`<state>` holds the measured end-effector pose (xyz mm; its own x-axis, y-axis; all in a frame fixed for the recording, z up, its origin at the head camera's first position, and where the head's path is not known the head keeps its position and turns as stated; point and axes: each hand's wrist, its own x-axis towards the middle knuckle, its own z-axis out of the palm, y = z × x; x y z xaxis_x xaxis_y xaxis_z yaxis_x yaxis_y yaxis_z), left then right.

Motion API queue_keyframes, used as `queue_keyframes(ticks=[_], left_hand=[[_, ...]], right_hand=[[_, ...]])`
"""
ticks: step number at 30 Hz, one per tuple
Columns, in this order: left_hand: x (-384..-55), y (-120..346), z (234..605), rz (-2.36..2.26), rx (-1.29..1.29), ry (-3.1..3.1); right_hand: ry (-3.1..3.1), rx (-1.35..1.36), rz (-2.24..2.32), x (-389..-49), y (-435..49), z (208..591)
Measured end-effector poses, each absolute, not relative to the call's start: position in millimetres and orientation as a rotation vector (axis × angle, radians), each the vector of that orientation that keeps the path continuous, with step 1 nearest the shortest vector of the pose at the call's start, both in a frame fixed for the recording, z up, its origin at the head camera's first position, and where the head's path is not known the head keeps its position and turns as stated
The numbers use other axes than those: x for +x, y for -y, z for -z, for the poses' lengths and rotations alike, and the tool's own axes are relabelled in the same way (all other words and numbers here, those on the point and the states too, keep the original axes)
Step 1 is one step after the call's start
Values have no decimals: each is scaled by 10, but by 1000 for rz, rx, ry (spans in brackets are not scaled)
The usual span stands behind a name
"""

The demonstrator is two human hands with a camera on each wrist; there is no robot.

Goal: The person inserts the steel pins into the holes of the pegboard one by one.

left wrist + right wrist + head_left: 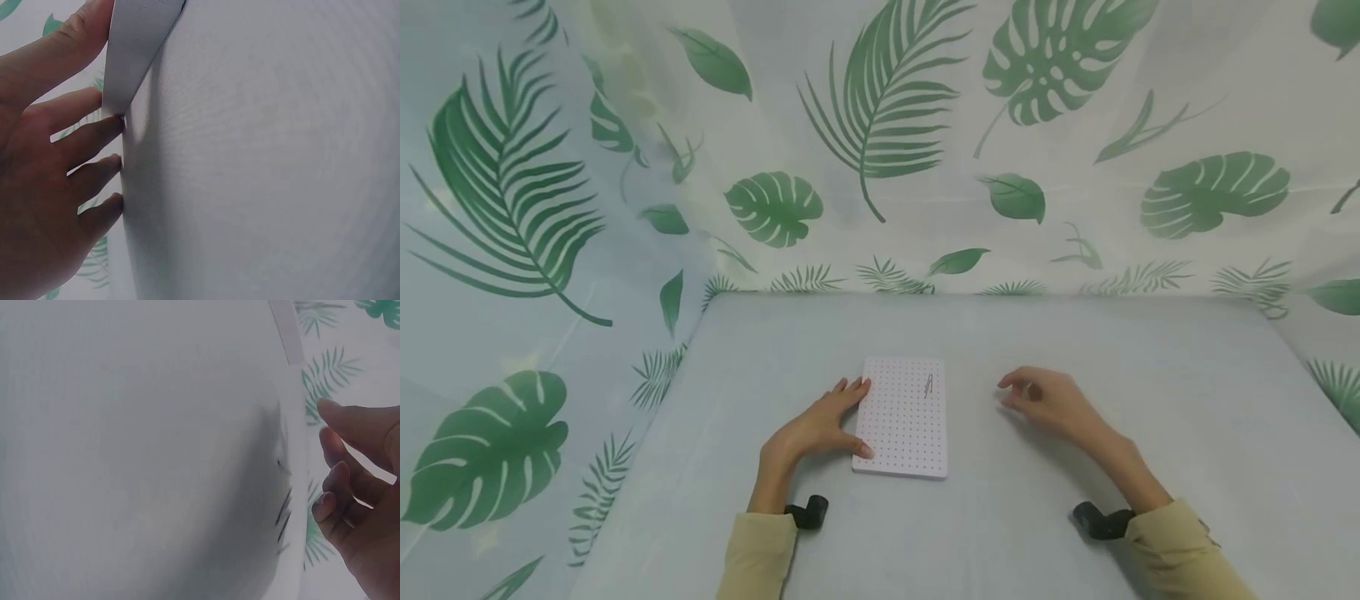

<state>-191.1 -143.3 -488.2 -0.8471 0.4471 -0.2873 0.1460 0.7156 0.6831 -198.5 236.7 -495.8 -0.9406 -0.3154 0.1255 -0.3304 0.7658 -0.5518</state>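
Note:
A white pegboard (902, 450) with rows of small holes lies flat on the table, seen in the head view. Near its far right corner are thin, dark, pin-like pieces (928, 385). My left hand (820, 425) rests at the board's left edge, thumb and fingers spread, with thumb and fingertips touching it. In the left wrist view the thumb (69, 37) lies against the board's side (137, 50). To the right of the board, my right hand (1048, 402) hovers with bent fingers and nothing visible between them. Several thin dark slivers (284, 512) show on the table beside it in the right wrist view.
The grey-white table (970, 533) spreads around the board. A white curtain (925, 225) with green leaf prints hangs behind it and along both sides. Black wrist mounts (811, 512) sit below both hands, next to beige sleeves (760, 550).

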Motion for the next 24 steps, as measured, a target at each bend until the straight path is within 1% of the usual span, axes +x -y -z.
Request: queue_keyframes(ticks=[11, 17, 24], left_hand=[[-1916, 1426, 4887, -914, 437, -2495], [-1928, 1432, 4878, -918, 432, -2495], [-1923, 1420, 4894, -919, 437, -2495]], right_hand=[[2998, 489, -919, -1984, -2655, 4961], [3048, 460, -927, -2005, -2697, 4986], [3060, 505, -899, -2024, -2720, 5000]])
